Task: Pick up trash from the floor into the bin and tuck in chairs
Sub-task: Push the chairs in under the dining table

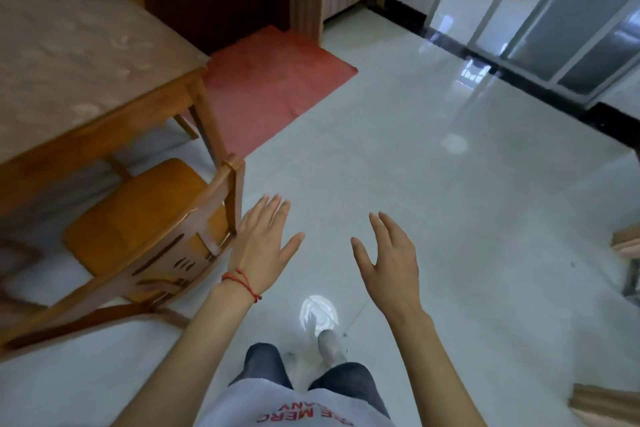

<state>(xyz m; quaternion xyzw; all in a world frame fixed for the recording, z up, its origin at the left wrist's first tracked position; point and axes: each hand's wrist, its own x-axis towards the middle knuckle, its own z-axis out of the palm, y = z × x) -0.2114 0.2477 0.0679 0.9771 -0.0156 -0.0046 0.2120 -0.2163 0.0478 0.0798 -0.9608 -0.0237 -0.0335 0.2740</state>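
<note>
Standing by: a wooden chair [145, 239] on the left, seat partly under the wooden table [86, 73], backrest angled out towards the near floor
Left hand [263, 246]: released, fingers spread, empty, just beside the chair's right back post [233, 194]; whether it touches the post I cannot tell
Right hand [388, 263]: released, fingers loose, holding nothing, well apart from the chair
Chair handling: solid timber, stiff, likely fairly heavy; its legs should slide easily on the glossy tiled floor [450, 218], so a steady push ought to do
Where to grip: top rail of the backrest or both back posts, pushing squarely towards the table
Risk: a one-sided shove may swing the chair into the table leg [207, 128]
Trash and bin: none visible; bright patches on the tiles look like reflections
Far left: a red mat [273, 76] beyond the table
</note>
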